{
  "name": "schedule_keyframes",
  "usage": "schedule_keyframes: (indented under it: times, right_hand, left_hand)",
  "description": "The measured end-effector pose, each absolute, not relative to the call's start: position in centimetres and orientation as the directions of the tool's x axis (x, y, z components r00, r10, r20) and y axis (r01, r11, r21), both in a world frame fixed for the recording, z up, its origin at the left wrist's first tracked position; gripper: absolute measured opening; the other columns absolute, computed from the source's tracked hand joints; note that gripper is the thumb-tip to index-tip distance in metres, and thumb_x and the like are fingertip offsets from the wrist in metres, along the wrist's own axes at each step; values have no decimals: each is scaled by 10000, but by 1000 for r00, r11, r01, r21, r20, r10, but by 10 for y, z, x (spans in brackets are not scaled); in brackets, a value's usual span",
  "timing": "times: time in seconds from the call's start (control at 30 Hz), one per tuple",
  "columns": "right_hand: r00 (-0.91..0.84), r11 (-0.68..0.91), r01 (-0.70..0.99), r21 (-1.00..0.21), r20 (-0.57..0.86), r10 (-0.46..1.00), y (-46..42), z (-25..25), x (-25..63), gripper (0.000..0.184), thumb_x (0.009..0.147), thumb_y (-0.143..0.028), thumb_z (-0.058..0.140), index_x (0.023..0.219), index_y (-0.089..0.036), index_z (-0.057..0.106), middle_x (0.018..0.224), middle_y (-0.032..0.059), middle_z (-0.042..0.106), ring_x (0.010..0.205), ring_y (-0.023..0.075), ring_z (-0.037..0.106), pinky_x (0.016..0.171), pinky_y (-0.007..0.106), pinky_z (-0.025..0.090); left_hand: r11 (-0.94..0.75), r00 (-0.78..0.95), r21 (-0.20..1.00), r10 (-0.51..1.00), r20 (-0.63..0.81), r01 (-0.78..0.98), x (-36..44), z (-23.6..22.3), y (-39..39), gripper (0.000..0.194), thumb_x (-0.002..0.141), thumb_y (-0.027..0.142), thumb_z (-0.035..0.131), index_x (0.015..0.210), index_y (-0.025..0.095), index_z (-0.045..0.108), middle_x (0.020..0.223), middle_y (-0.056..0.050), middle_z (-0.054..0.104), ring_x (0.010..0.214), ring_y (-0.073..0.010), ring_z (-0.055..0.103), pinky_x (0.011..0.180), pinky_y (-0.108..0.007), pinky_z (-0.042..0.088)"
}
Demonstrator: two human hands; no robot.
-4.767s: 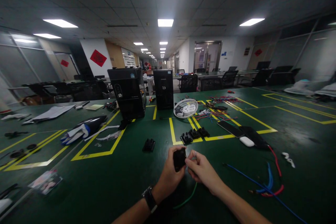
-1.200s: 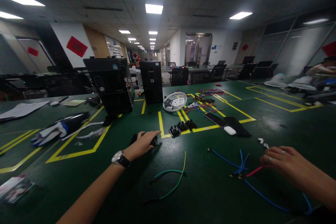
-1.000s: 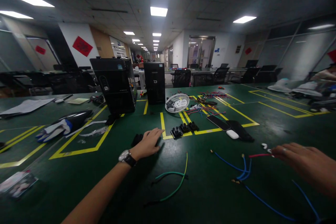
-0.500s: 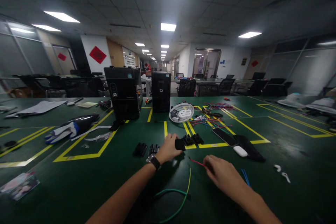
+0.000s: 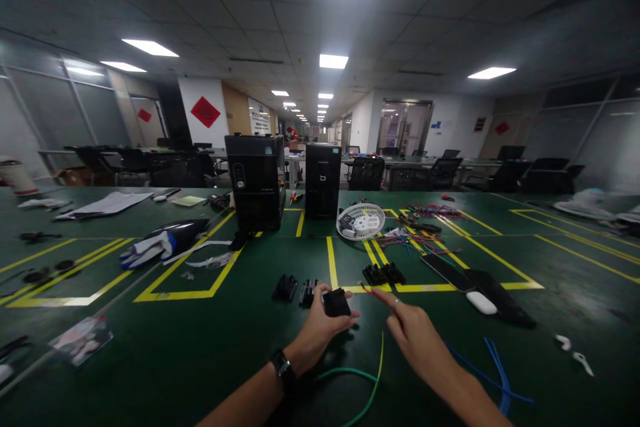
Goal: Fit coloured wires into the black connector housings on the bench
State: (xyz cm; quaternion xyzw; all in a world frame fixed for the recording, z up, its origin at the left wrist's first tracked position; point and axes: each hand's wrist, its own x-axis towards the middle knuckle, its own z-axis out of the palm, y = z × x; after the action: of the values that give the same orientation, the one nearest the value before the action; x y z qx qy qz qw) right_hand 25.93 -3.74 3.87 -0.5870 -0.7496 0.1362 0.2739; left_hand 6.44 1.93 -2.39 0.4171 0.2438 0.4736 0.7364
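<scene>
My left hand (image 5: 323, 323) is closed round a small black plastic block (image 5: 337, 303), held just above the green table. To its right, my right hand (image 5: 417, 330) pinches a short red wire (image 5: 367, 288); its bare end points left, towards the block and apart from it. Two similar black blocks, one at the left (image 5: 285, 287) and one partly behind my left hand (image 5: 307, 293), rest on the table. Further ones form a pair (image 5: 384, 274) by the yellow tape. Green wires (image 5: 373, 387) lie between my forearms, and blue wires (image 5: 497, 367) lie right of my right forearm.
Two black computer towers (image 5: 257, 183) (image 5: 323, 181) stand at the back. Beside them are a white basket (image 5: 361, 221) and a heap of coloured wires (image 5: 433, 213). A phone (image 5: 445, 271), a white case (image 5: 481, 303) and white earbuds (image 5: 575, 353) lie at right. Gloves (image 5: 150, 250) lie left.
My left hand has gone from a block on the table to lifting another from the row near the tape. My right hand has picked up the red wire at right and brought it leftwards.
</scene>
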Motion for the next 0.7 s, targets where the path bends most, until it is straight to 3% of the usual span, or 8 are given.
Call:
schedule_keyframes:
  times: [0.13,0.23,0.5,0.7]
  right_hand:
    - [-257,406,725,-556,328,909,-35,15,241,464,929,-180,359,1377,-210,476,1137,99,694,979,211,672,849,326,512]
    - [-252,438,696,-569,377,891,-35,0,239,426,956,-211,374,1365,-210,489,1174,101,684,982,208,681,835,312,531]
    - [-218,465,693,-550,455,863,-39,0,242,411,960,-211,383,1352,-195,505,1126,97,706,1004,202,683,903,319,532]
    - [-252,477,695,-539,439,863,-38,-4,243,423,951,-179,381,1355,-216,501,1214,88,667,1067,198,657,907,314,528]
  left_hand:
    - [87,391,889,914,109,-450,68,-27,18,604,699,162,766,1072,253,300,1198,-122,586,973,-214,662,837,-335,503]
    - [50,382,890,913,144,-454,68,-23,16,564,726,163,745,1061,256,301,1248,-119,565,1004,-191,643,857,-312,486]
    - [103,441,867,886,143,-488,68,-23,15,590,735,152,736,1096,255,280,1250,-130,550,1035,-237,646,919,-386,463]
    - [130,458,856,879,134,-500,68,-26,16,613,705,153,762,1091,244,295,1234,-139,567,1043,-232,633,944,-395,450]
